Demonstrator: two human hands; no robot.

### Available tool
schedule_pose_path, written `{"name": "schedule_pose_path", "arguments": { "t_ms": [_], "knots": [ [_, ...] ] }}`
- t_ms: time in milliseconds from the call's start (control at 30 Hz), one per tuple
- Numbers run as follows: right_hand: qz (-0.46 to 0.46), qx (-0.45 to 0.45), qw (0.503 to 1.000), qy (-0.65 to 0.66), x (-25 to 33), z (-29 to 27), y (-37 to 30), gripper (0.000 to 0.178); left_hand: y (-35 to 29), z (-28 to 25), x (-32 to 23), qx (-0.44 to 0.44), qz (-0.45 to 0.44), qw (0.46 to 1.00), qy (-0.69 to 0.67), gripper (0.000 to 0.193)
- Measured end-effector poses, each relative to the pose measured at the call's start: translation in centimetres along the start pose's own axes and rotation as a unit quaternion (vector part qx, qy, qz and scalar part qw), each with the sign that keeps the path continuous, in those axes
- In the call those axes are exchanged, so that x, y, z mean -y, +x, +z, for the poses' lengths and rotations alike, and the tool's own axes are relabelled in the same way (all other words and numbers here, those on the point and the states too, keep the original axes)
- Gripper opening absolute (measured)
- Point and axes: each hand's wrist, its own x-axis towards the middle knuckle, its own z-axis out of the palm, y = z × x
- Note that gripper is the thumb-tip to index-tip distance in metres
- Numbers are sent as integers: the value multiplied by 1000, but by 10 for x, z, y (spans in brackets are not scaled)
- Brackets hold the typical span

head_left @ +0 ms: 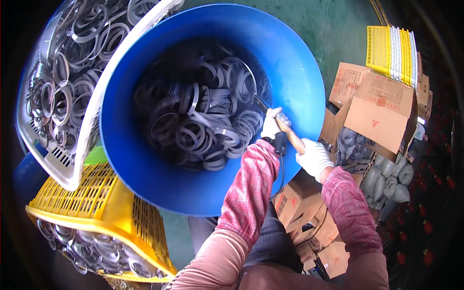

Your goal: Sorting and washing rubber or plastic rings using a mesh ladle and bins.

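Head view, wooden handle, gloved fingers around it

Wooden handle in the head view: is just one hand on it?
No, the left hand and the right hand both grip the wooden handle.

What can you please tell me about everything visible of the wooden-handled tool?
The tool has a light-brown handle that looks wooden and a thin, dark shaft that looks like metal. It slants up and leftward across the picture, reaching into the blue tub. The white-gloved right hand grips its rear, the gloved left hand grips further forward. Its far end is by the grey rings; its exact shape there is unclear.
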Motion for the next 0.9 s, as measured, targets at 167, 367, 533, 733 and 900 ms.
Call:
{"name": "schedule_pose_path", "arguments": {
  "t_ms": [167,367,533,733,900],
  "knots": [
    [1,14,1000,-4,-32,-21,-74,26,-69,12,63,-44,-1,999,19,24],
    [-6,45,999,0,-5,-12,-51,23,-62,-9,24,-94,28,993,66,17],
    [-8,31,999,-31,6,13,-43,31,-62,-13,-5,-91,31,991,94,14],
    [-21,53,996,75,-23,16,-105,27,-118,-16,32,-119,44,986,110,15],
    [-39,59,991,114,-38,21,-138,25,-149,-14,51,-154,28,980,125,15]
  ]
}}
